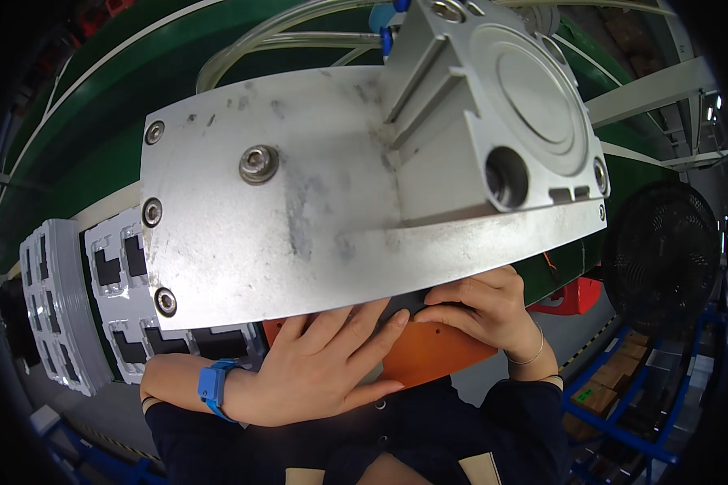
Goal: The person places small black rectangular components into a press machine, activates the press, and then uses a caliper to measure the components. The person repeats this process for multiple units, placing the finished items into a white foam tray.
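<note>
Orange board juts past the near edge of the metal plate beneath a wide-spread left hand; right hand bunched beside it, hold unclear. Off the plate's left edge, dark shapes show in a white tray.

Orange panel partly behind metal plate
</note>
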A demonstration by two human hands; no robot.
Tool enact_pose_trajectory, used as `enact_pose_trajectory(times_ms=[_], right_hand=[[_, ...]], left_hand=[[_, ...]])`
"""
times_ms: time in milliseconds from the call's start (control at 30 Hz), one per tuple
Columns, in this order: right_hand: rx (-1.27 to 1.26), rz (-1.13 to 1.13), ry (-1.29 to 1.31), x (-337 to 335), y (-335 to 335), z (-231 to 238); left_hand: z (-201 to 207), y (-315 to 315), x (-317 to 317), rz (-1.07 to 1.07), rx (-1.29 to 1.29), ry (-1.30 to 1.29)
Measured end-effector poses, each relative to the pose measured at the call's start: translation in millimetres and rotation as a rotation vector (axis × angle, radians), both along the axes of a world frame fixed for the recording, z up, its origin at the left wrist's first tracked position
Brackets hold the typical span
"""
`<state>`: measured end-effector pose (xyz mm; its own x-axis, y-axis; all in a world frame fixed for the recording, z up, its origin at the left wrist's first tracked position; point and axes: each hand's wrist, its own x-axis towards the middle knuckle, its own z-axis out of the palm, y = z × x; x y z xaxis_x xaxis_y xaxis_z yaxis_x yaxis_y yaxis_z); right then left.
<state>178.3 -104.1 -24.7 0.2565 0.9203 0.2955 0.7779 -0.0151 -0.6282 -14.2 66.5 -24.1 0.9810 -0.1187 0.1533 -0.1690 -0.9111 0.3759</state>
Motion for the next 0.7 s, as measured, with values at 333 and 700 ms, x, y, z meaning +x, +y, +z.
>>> enact_pose_trajectory(times_ms=[333,700], right_hand=[[0.031,-0.001,-0.017,1.0,-0.9,-3.8],[0.014,-0.025,-0.013,-0.4,0.6,-2.4]], left_hand=[[-3.1,0.2,-2.2,-0.003,-0.024,0.007],[-3.4,-0.3,-2.2,0.003,-0.035,0.011]])
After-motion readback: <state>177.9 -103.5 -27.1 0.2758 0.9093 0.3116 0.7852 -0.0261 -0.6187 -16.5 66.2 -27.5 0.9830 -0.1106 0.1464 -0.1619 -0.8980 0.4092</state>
